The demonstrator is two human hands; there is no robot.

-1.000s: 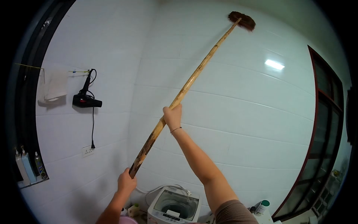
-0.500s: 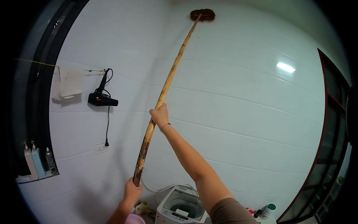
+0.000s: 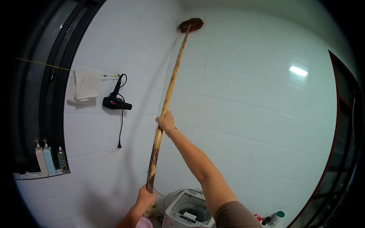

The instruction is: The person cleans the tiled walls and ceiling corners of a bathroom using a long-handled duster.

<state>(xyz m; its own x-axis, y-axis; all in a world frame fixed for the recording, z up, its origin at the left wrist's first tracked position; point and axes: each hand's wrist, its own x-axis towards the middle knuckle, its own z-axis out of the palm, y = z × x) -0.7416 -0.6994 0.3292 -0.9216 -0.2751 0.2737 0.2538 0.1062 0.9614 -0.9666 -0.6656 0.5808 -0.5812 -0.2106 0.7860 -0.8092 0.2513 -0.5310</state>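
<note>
A long wooden pole slants up the tiled wall. Its far end carries a brown, bristly brush head, which is against or close to the wall near the corner. My right hand is wrapped round the pole of this long-handled brush at about its middle, with the arm stretched out. Lower down, my left hand grips the dark, patchy bottom end of the pole. Whether the bristles press on the tiles cannot be made out.
A hair dryer and a cloth hang on the left wall, above a socket. Bottles stand on the window ledge. Below are a washing machine and a pink basin. A dark-red-framed door or window is at right.
The brush head has shifted left along the wall, closer to the corner. Both hands keep their grip on the pole. My view has turned slightly left.
</note>
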